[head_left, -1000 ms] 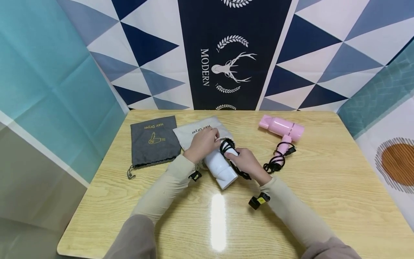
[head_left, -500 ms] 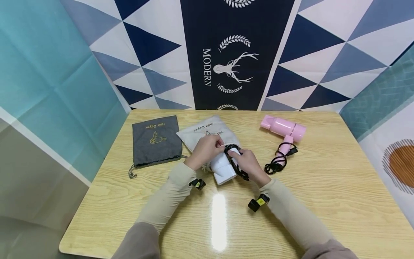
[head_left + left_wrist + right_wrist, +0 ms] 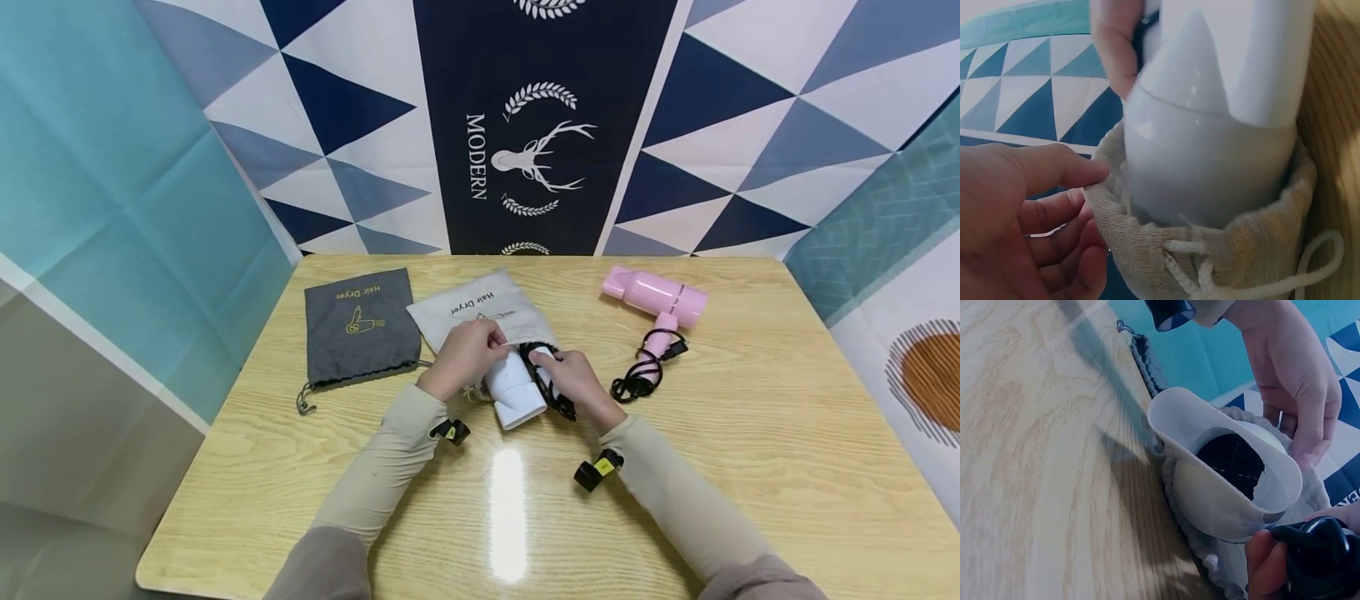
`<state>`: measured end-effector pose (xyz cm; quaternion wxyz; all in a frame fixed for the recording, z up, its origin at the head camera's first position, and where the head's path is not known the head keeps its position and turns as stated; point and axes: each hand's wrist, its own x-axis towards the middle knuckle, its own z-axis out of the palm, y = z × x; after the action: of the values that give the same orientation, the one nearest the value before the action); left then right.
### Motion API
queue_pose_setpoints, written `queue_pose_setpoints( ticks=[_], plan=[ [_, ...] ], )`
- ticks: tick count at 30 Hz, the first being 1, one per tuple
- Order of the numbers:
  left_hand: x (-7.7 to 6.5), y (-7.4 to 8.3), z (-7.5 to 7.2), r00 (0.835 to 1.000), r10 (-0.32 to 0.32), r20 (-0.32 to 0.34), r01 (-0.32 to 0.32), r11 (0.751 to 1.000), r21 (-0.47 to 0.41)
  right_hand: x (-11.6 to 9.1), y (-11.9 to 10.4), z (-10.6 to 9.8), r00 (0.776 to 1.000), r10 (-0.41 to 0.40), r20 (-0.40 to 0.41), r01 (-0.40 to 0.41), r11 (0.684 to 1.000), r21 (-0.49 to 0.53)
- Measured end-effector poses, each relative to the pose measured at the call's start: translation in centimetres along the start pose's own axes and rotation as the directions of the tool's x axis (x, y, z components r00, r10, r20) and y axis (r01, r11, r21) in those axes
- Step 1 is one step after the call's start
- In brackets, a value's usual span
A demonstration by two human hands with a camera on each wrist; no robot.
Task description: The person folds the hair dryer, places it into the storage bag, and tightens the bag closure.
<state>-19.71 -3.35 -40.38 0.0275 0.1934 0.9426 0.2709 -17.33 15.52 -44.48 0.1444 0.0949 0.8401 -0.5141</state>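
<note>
A white hair dryer (image 3: 516, 393) sits partly inside a beige drawstring bag (image 3: 480, 302), its body in the mouth and its nozzle (image 3: 1175, 415) sticking out toward the person. My left hand (image 3: 467, 354) pinches the bag's rim between thumb and finger, as the left wrist view shows up close. My right hand (image 3: 576, 379) grips the dryer's white handle, with black cord (image 3: 561, 404) bundled against it. The bag's gathered edge (image 3: 1260, 244) circles the dryer's body, and a pale drawstring (image 3: 1329, 250) hangs loose there. The dryer's rear end is hidden inside the bag.
A grey drawstring bag (image 3: 360, 329) printed "Hair Dryer" lies flat at the back left of the wooden table (image 3: 420, 508). At the back right lies a pink hair dryer (image 3: 652, 296), black cord (image 3: 637, 375) wound around its handle. Patterned cloth (image 3: 360, 108) hangs behind the table.
The white dryer has gone deeper into the beige bag, whose mouth now covers more of its body and handle. Over the last half second little has moved.
</note>
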Motion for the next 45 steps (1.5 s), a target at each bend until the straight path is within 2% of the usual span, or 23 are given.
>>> queue_pose_setpoints(
  ticks=[4, 8, 11, 14, 16, 21, 28, 33, 40, 45],
  plan=[
    [-0.1, -0.1, -0.2, 0.999, -0.027, 0.034, 0.030, 0.997, -0.077, 0.0, 0.1, 0.0, 1.000, 0.012, 0.021, -0.012, 1.000, -0.002],
    [0.0, -0.4, -0.4, 0.999, -0.050, 0.013, 0.051, 0.994, -0.102, -0.4, 0.1, -0.4, 0.996, -0.006, 0.084, 0.004, 1.000, 0.020],
    [0.1, -0.6, -0.5, 0.999, -0.045, -0.022, 0.042, 0.993, -0.107, -0.8, 0.2, -0.8, 0.987, -0.016, 0.158, -0.010, 0.986, 0.167],
    [0.1, -0.8, -0.7, 0.998, -0.050, -0.042, 0.044, 0.992, -0.119, -1.4, 0.6, -1.2, 0.977, 0.005, 0.212, -0.078, 0.938, 0.339],
    [0.1, -0.9, -0.9, 0.996, -0.070, -0.052, 0.061, 0.988, -0.142, -1.7, 0.9, -1.3, 0.978, 0.003, 0.208, -0.086, 0.917, 0.390],
    [0.2, -1.0, -1.3, 0.991, -0.116, -0.061, 0.101, 0.975, -0.198, -2.2, 1.2, -0.7, 0.984, -0.037, 0.175, -0.044, 0.897, 0.439],
    [0.1, -1.0, -1.6, 0.992, -0.114, -0.048, 0.103, 0.977, -0.185, -2.6, 0.7, 0.1, 0.997, -0.019, 0.079, -0.028, 0.827, 0.562],
    [0.0, -1.0, -2.0, 0.990, -0.139, -0.010, 0.135, 0.972, -0.193, -2.4, -0.3, 0.2, 1.000, -0.012, 0.020, -0.003, 0.798, 0.603],
    [0.6, -0.2, -2.5, 0.991, -0.087, 0.098, 0.103, 0.980, -0.172, -1.3, -0.9, 1.1, 1.000, -0.024, 0.016, 0.009, 0.776, 0.630],
    [1.3, 0.2, -1.7, 0.998, -0.030, 0.063, 0.033, 0.998, -0.054, -0.8, -0.7, 1.8, 0.998, -0.046, 0.045, 0.006, 0.764, 0.645]
  ],
)
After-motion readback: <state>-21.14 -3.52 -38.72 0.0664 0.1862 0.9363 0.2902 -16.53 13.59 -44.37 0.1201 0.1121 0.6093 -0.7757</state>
